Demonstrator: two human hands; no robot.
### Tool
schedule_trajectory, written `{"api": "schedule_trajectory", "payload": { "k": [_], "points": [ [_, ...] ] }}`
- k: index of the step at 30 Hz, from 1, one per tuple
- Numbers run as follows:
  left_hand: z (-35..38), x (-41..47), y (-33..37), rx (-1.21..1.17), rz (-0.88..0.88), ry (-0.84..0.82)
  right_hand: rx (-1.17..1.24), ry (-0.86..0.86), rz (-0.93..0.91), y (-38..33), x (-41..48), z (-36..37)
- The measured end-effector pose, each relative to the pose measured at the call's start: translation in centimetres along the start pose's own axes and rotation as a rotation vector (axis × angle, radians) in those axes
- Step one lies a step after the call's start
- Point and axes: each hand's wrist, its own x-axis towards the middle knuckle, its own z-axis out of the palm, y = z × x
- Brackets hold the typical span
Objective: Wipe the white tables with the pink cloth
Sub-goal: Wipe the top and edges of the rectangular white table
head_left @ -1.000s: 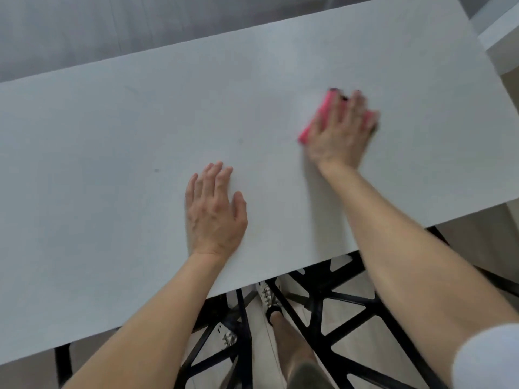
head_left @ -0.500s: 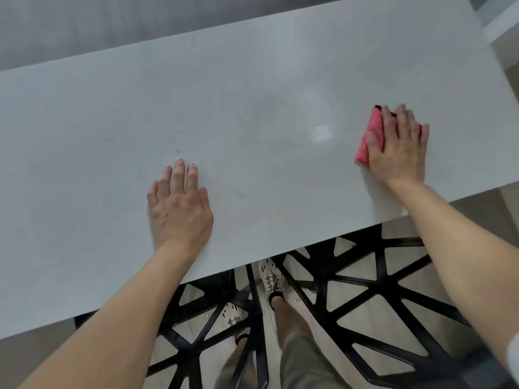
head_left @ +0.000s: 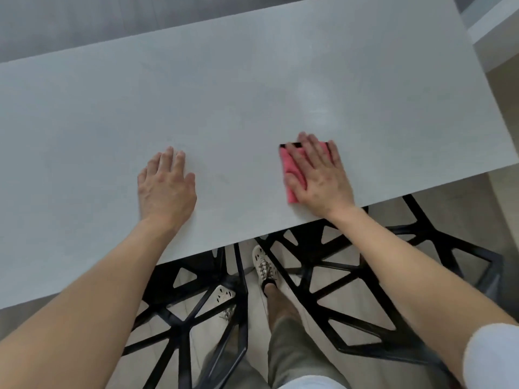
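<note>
1. The person stands at the long near edge of the white table [head_left: 224,94], both bare forearms reaching over it
2. The right hand [head_left: 320,175] lies flat on the pink cloth [head_left: 290,167], fingers straight and slightly spread, pressing it onto the tabletop; nothing is curled round it
3. The cloth sits on the right part of the table, close to the near edge; pink shows to the left of the hand and between the fingers, with a dark strip along its far edge
4. The left hand [head_left: 165,186] rests palm down on the bare tabletop, fingers straight and held close together, holding nothing, well apart from the cloth
5. Below the near edge stand black chair frames [head_left: 351,265] with open triangular gaps, and a pale shoe [head_left: 265,266] is planted on the floor between them
6. A corner of a second white surface [head_left: 491,21] shows at the far right
7. A white sleeve [head_left: 491,360] covers the right upper arm
</note>
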Motion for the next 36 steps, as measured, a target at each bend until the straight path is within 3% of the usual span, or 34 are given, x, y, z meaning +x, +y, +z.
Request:
{"api": "schedule_trajectory", "payload": {
  "k": [3, 6, 8, 11, 13, 16, 19, 24, 28, 30, 32, 36],
  "points": [
    [-0.4, -1.1, 0.6, 0.081, 0.019, -0.034, -0.029, 0.033, 0.407, 9.6, -1.3, -1.8],
    [-1.2, -3.1, 1.6, 0.162, 0.053, -0.084, 0.028, 0.123, 0.735, 6.0, 0.5, -1.6],
    [-1.7, -4.8, 2.3, 0.184, 0.076, -0.103, 0.039, 0.122, 0.603, -2.2, 1.4, -0.7],
    [-2.5, -6.4, 3.0, 0.203, 0.084, -0.1, 0.106, -0.02, 0.078, -13.4, 0.2, 1.2],
    [-2.6, -7.0, 3.7, 0.221, 0.089, -0.075, 0.114, -0.079, -0.095, -14.4, -1.2, 1.8],
    [-2.5, -6.8, 6.7, 0.208, 0.154, -0.058, 0.095, -0.082, -0.169, -8.3, -3.3, 1.4],
    [-2.2, -6.4, 11.0, 0.147, 0.259, -0.062, 0.014, -0.055, 0.003, 1.9, -5.3, -0.1],
    [-1.3, -6.3, 16.9, 0.14, 0.395, -0.161, -0.018, -0.028, 0.519, 19.4, -4.6, -3.6],
    [-1.6, -4.9, 19.9, 0.137, 0.406, -0.215, 0.012, 0.08, 0.809, 17.7, -2.0, -3.5],
    [-2.3, -3.6, 21.3, 0.167, 0.397, -0.262, 0.002, 0.095, 0.679, 12.6, -1.8, -2.7],
    [-3.1, -2.5, 22.8, 0.198, 0.384, -0.319, 0.019, 0.046, 0.382, 8.2, -2.6, -1.9],
    [-4.0, -1.3, 26.1, 0.214, 0.378, -0.368, -0.016, -0.081, -0.078, 11.0, -4.5, -1.7]
  ]
}}
